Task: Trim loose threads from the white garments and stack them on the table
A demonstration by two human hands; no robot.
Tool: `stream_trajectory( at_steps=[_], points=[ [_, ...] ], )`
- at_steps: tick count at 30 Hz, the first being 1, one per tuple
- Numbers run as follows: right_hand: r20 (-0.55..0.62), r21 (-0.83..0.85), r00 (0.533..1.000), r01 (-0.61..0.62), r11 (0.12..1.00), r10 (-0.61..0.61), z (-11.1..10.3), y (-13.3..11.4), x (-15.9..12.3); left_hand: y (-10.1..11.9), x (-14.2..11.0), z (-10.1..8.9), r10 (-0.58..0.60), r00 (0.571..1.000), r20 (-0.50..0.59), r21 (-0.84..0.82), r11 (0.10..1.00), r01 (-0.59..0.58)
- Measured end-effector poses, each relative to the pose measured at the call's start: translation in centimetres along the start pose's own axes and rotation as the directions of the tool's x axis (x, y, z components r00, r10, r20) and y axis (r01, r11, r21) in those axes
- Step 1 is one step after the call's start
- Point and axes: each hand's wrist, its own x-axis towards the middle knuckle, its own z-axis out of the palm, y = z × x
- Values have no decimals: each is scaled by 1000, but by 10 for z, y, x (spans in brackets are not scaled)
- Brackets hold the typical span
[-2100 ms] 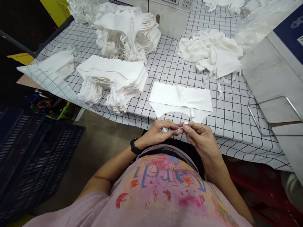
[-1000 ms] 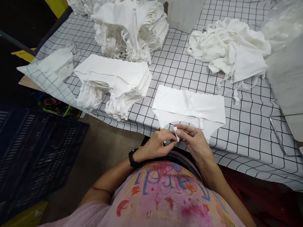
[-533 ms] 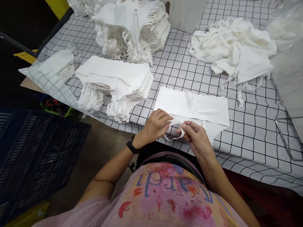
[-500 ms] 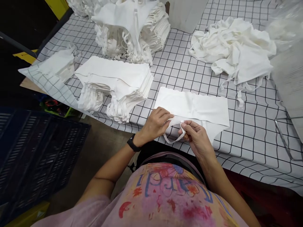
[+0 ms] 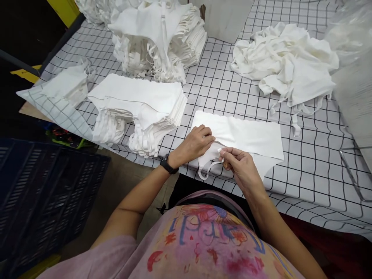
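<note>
A white strappy top [image 5: 255, 135] with a scalloped edge lies folded flat near the table's front edge. My left hand [image 5: 200, 140] rests on its left part, fingers curled and pinching the fabric by the fold. Between the thumb and fingers of my right hand [image 5: 240, 164] is the end of a white shoulder strap [image 5: 204, 174]. The rest of that strap loops down to the left, over the table edge. My right hand's lower fingers are curled under and partly hidden.
Left of the top stands a neat stack of white tops [image 5: 136, 91], straps hanging forward. Behind it rises a taller pile [image 5: 162, 31]. A loose heap of white tops [image 5: 286, 62] lies at the back right. Dark blue crates [image 5: 49, 201] stand at lower left; a metal wire frame [image 5: 350, 174] is at right.
My left hand has moved slightly up and right over the top, wrinkling the fabric. My right hand has brought the strap end slightly left, and the loop hangs differently.
</note>
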Motion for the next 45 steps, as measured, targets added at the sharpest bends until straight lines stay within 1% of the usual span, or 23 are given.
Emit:
stream_trajectory(
  at_steps=[6,8,11,15,18,23,27,32,36,41,45],
  points=[
    [-5,-15,1000,-11,1000,10,3,-3,4,-5,2,3,-89,994,-60,-166,983,78],
    [-14,-5,1000,-16,1000,16,6,-4,5,-4,2,2,-102,991,-89,-225,971,80],
    [-57,8,998,-16,1000,16,11,-6,8,-2,3,-1,-87,987,-132,-271,961,49],
    [-105,-14,994,-1,1000,0,15,-7,11,2,4,-3,-32,992,-122,-218,976,5],
    [-97,-36,995,0,999,-3,15,-6,13,5,5,-4,20,994,-108,-133,990,-34],
    [-81,-62,997,-17,998,12,11,-5,15,8,4,-4,109,985,-136,-41,992,-115],
    [-92,-83,996,-28,996,20,12,-3,15,8,4,-4,96,989,-108,-46,994,-102],
    [-63,-33,997,-38,999,36,11,-1,14,8,4,-5,69,993,-92,-63,995,-75],
    [-69,-37,998,-12,999,10,10,1,12,8,5,-4,60,995,-82,-68,996,-66],
    [-58,-92,998,12,996,-18,11,-1,12,6,2,0,110,989,-102,-40,993,-115],
    [-52,-168,999,-21,986,12,12,-7,14,5,0,0,155,985,-70,-12,988,-156]
  ],
)
